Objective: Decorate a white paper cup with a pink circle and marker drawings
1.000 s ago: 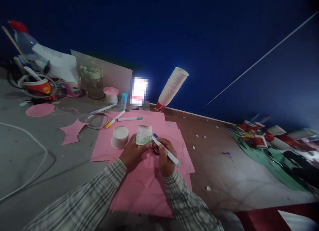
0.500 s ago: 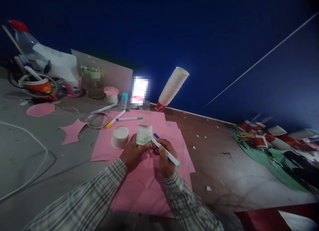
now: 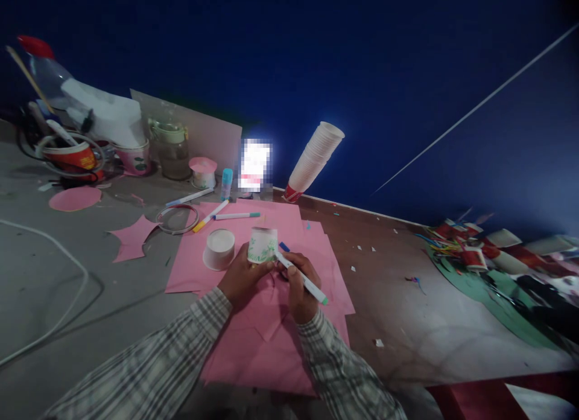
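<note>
A short white paper cup [image 3: 263, 244] with green leafy marks on its side is held by my left hand [image 3: 246, 276], whose fingers close around its lower part. My right hand [image 3: 304, 287] grips a white marker [image 3: 307, 282] with a green end. The marker's tip meets the right side of the cup. Left of my hands, a plain white paper cup [image 3: 219, 250] rests upside down on the pink paper sheets [image 3: 275, 353]. A blue marker cap [image 3: 284, 247] lies just behind my right hand.
Markers [image 3: 237, 216], a glue stick [image 3: 226, 184] and a tape roll [image 3: 177, 219] lie behind the cups. A tall leaning stack of paper cups [image 3: 315, 160] stands at the back. Far left are a glass jar [image 3: 173, 154] and a red tool cup [image 3: 75, 159]. Clutter covers a green sheet [image 3: 488, 305] at right.
The view has shifted very slightly. Both hands keep their hold on the cup and the marker, with the tip still at the cup's right side.
</note>
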### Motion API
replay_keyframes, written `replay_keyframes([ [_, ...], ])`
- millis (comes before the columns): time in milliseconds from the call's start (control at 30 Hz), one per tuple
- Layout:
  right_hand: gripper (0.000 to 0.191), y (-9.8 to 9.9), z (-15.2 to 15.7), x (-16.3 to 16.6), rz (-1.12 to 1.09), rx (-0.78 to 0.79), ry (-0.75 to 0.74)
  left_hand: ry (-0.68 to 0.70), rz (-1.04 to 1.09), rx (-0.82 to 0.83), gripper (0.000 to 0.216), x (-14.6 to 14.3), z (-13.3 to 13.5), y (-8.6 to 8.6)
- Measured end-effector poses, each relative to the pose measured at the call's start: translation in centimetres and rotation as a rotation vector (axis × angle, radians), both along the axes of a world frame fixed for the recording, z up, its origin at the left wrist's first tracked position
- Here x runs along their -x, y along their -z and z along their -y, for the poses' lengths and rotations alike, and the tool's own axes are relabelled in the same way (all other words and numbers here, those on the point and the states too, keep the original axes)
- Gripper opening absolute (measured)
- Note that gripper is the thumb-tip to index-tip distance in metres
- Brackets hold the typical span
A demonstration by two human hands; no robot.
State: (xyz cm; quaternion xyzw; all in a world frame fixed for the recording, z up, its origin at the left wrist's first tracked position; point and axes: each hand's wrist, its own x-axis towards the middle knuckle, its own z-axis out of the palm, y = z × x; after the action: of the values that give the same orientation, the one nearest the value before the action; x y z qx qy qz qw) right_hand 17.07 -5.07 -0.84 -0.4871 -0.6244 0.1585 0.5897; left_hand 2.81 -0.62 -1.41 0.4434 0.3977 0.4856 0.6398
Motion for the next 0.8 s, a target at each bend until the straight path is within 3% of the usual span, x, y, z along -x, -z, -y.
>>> replay_keyframes([
  [800,0.023,0.04,-0.04,-0.13,-0.006,0.005,-0.034,-0.004,-0.013,-0.012,0.049,0.05,-0.17,0.03],
])
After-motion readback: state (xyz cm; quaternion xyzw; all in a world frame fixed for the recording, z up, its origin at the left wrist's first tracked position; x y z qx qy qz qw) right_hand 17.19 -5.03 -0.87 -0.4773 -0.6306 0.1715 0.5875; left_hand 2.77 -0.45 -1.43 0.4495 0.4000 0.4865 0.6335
